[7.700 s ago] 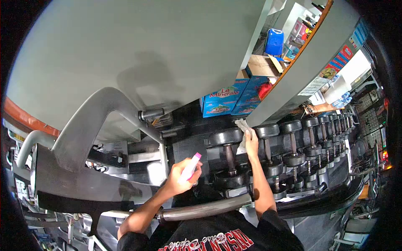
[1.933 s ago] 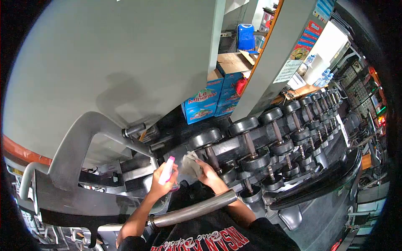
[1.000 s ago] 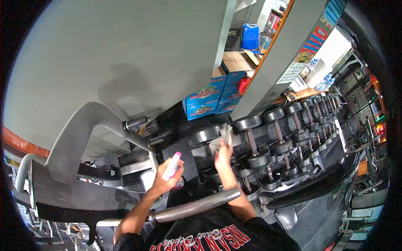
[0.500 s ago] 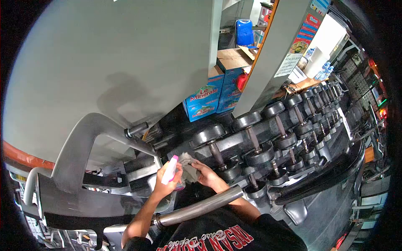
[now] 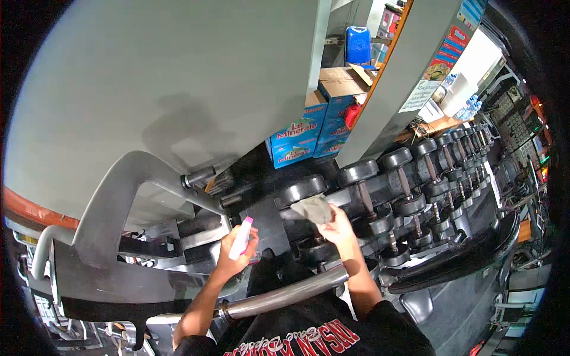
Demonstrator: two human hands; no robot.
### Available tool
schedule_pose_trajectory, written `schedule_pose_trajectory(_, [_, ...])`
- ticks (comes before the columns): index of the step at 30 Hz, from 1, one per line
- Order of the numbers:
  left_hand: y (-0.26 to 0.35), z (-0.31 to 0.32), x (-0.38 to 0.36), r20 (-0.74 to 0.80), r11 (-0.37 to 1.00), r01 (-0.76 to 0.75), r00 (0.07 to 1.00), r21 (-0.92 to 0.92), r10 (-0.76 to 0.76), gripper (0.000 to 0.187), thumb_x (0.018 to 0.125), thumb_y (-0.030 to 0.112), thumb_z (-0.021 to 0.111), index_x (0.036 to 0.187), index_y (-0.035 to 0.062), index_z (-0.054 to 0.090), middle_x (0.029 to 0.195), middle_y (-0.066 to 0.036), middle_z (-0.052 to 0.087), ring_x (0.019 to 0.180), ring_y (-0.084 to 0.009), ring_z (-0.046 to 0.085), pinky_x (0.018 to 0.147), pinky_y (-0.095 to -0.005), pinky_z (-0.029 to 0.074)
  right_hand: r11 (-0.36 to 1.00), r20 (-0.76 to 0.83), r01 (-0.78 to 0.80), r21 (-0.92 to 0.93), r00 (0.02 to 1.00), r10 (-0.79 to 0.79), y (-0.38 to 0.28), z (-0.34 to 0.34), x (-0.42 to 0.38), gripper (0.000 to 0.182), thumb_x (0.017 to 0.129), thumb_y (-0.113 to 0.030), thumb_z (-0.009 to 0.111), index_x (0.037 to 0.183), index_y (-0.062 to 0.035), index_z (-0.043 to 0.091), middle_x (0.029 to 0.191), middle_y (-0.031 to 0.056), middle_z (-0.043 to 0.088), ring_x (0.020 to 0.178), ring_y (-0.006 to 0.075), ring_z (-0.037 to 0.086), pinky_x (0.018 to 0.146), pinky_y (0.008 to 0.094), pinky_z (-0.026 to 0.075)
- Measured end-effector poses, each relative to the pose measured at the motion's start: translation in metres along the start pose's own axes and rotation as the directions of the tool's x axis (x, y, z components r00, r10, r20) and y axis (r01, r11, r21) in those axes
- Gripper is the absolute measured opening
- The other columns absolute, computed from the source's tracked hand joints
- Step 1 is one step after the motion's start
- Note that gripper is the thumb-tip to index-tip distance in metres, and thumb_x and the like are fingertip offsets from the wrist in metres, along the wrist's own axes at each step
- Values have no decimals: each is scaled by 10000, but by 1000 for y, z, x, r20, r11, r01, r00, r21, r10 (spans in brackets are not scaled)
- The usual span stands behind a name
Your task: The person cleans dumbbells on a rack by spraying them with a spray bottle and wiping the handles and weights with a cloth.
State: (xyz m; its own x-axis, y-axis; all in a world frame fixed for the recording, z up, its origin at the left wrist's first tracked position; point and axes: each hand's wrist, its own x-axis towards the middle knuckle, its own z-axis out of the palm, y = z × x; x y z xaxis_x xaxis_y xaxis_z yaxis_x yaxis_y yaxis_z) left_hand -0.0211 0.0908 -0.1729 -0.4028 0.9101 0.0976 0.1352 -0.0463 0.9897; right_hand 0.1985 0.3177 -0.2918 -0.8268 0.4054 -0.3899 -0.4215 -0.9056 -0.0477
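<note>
My left hand [image 5: 233,254] is wrapped round a white spray bottle [image 5: 241,238] with a pink nozzle, its lower part partly hidden by my fingers. My right hand [image 5: 337,226] grips a grey cloth [image 5: 313,209] by its right side, over the nearest dumbbell [image 5: 301,190] on the rack. The cloth covers part of that dumbbell's handle; whether it touches the metal I cannot tell.
Several more dumbbells [image 5: 358,172] run in rows toward the upper right. A curved metal bar [image 5: 285,298] crosses in front of my body. A grey machine frame [image 5: 107,207] stands at left, blue boxes [image 5: 295,139] by the wall.
My right hand has moved right and forward with the cloth, away from my left hand, to the nearest dumbbell. My left hand still holds the bottle in about the same place.
</note>
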Motion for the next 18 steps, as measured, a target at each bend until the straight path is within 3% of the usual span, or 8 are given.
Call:
schedule_pose_trajectory(2, [0,2,2,3,999,22,1000,-36,-22,191,848,-26,603,1033,-4,564,824,-43,603,624,-75,579,517,-231,481,969,-205,243,-51,947,-248,-3,28,-20,238,924,-159,518,1120,-49,597,1084,90,664,1000,205,644,836,338,548])
schedule_pose_trajectory(4, [4,4,1,-10,1000,12,1000,-23,-12,180,848,-24,603,1023,-1,567,821,-38,601,617,-75,579,515,-230,479,750,52,499,-434,845,-532,-1,69,-42,366,913,-79,547,1272,-13,527,1265,126,570,1166,212,552,1005,334,431])
schedule_pose_trajectory(6, [-2,1,-2,11,1000,16,1000,10,-16,179,847,-25,604,1020,1,568,821,-36,600,610,-73,577,512,-228,475,291,152,509,-810,662,-734,-8,44,-30,462,878,-28,588,1326,5,480,1316,138,539,1182,210,537,1015,321,403])
schedule_pose_trajectory(7, [-1,2,-1,16,1000,29,999,1,-29,179,845,-26,604,1018,1,568,820,-34,600,606,-74,576,513,-228,472,-45,272,365,-930,601,-751,-9,37,-24,524,849,-4,619,1348,1,460,1346,130,521,1208,198,511,1031,298,368])
schedule_pose_trajectory(10, [-4,4,0,23,999,46,999,-9,-45,178,842,-28,606,1014,2,569,815,-32,599,600,-75,573,514,-228,467,-414,388,167,-895,748,-538,13,29,-20,531,843,-14,599,1354,-73,467,1261,220,557,1159,257,569,996,314,413])
schedule_pose_trajectory(11, [-5,4,0,23,999,47,999,-6,-47,177,841,-29,607,1011,2,569,811,-31,598,597,-75,571,514,-229,464,-445,304,38,-895,782,-544,25,31,-17,553,829,6,567,1358,-119,467,1172,263,579,1103,343,585,938,338,465])
schedule_pose_trajectory(15, [-1,4,2,26,1000,18,999,4,-18,175,840,-25,609,1008,4,570,806,-30,598,594,-79,572,522,-232,461,-740,387,49,-670,874,-293,47,28,-17,555,799,32,568,1324,-123,475,1333,302,412,1105,462,525,873,458,506])
schedule_pose_trajectory(18, [-3,6,0,52,998,54,997,-11,-53,172,843,-16,612,1008,9,571,803,-28,597,609,-76,570,532,-232,459,-928,559,58,-367,812,-170,49,34,-14,530,800,-11,559,1318,-92,478,1327,260,435,1245,392,441,962,423,463])
